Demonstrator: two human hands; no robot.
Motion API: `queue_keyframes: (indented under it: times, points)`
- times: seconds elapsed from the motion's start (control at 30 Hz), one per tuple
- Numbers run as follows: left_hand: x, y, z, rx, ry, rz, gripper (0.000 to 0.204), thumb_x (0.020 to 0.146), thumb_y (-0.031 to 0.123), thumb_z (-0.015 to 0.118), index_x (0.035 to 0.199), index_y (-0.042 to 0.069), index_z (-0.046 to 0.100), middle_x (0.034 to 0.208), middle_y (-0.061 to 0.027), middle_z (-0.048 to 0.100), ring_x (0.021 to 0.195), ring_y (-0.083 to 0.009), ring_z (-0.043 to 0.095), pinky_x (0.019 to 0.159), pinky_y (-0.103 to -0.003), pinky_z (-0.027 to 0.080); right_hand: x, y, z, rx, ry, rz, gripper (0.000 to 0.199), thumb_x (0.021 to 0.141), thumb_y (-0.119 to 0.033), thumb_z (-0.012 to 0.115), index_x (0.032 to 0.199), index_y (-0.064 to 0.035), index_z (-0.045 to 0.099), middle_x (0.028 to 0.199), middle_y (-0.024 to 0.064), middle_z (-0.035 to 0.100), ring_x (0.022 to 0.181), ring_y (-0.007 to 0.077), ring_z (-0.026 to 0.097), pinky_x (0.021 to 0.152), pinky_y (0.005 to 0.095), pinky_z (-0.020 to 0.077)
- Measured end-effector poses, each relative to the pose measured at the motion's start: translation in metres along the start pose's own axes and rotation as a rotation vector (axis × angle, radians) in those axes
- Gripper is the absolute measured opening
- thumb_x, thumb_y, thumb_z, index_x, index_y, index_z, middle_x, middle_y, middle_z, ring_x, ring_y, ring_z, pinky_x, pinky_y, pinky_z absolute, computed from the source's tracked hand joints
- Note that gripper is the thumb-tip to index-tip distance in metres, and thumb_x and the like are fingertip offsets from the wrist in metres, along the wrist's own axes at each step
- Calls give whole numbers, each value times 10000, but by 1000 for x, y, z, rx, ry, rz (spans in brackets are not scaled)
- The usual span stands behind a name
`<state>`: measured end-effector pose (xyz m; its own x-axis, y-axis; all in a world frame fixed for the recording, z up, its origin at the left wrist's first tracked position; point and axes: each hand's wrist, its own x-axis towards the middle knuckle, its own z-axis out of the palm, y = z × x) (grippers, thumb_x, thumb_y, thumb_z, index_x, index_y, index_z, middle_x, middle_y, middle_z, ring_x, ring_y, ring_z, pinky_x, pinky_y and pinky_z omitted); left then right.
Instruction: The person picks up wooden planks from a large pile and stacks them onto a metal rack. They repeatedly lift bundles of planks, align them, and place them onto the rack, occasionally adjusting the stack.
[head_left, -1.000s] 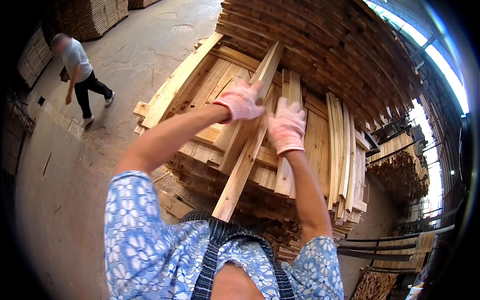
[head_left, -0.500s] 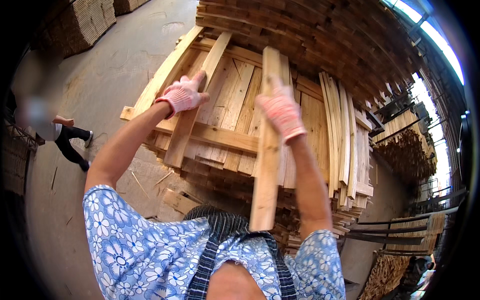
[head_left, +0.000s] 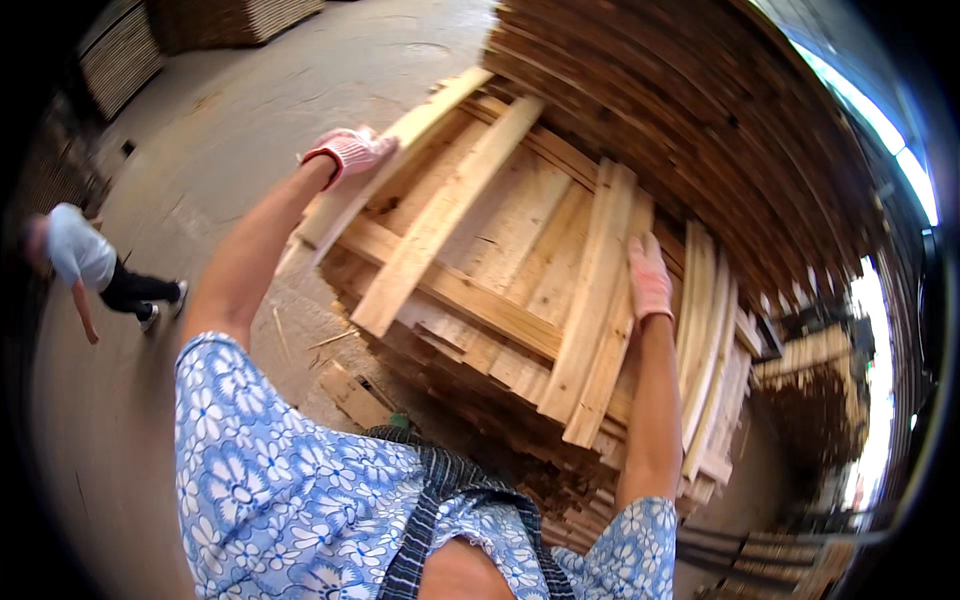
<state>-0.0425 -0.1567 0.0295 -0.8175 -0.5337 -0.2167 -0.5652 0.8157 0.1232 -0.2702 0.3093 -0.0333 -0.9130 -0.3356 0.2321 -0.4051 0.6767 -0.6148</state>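
Observation:
My left hand (head_left: 355, 153), in a pale pink knit glove, is closed on the outer edge of the leftmost wooden board (head_left: 425, 120), whose near end is blurred. My right hand (head_left: 650, 278), gloved alike, has its fingers stretched out against the right side of a pair of boards lying side by side; the wider one (head_left: 592, 300) is on the left. Between my hands a single board (head_left: 450, 215) lies slanting over a crosswise board (head_left: 490, 305). Beneath them is a layer of planks (head_left: 515, 235) on top of a wood stack.
A tall stack of dark-ended timber (head_left: 690, 120) rises just beyond the boards. Several curved-looking boards (head_left: 705, 330) lie to the right. On the left a person (head_left: 100, 265) walks on the concrete floor (head_left: 240, 110). Wood scraps (head_left: 355, 395) lie near the stack's base.
My left hand has moved from the second board to the leftmost one. My right hand has gone from the top of a board to the pair's right side. The view has turned.

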Motion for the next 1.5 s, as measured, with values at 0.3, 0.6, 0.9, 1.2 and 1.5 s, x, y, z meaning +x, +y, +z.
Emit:
queue_keyframes:
  times: [0.3,0.6,0.9,1.2,1.5]
  points:
    - [-2,-5,25,-574,-88,45,729,1028,641,334,1577,165,386,1610,-132,404,1448,-335,427,1186,-435,355,11,-153,77,143,-186,-93,783,913,-464,665,1510,-12,437,1507,258,495,1380,345,500,1120,374,404]
    - [50,-30,26,-297,101,261,717,1023,596,317,1443,61,545,1486,-141,557,1347,-355,533,1097,-455,428,65,-228,208,-64,-233,-208,686,941,-486,592,1530,-189,402,1392,329,532,1257,459,557,1034,455,480]
    - [12,24,13,-444,1,70,790,1019,628,406,1411,-52,497,1363,-272,607,1241,-384,614,1036,-431,483,58,-246,169,-231,-193,63,597,1003,-500,458,1529,-225,394,1397,351,471,1221,509,570,1009,514,486]
    - [5,24,11,-422,-26,158,860,991,693,399,1382,-67,494,1357,-283,606,1281,-388,586,1068,-416,451,40,-220,182,155,-70,131,626,997,-414,582,1541,-166,395,1356,292,454,1204,438,552,1036,453,460]
    - [-8,31,9,-328,-110,127,877,1023,657,356,1541,-50,332,1494,-285,490,1405,-373,480,1154,-399,388,9,-218,170,257,18,94,575,989,-375,618,1494,-185,419,1334,272,465,1138,412,579,969,453,490]
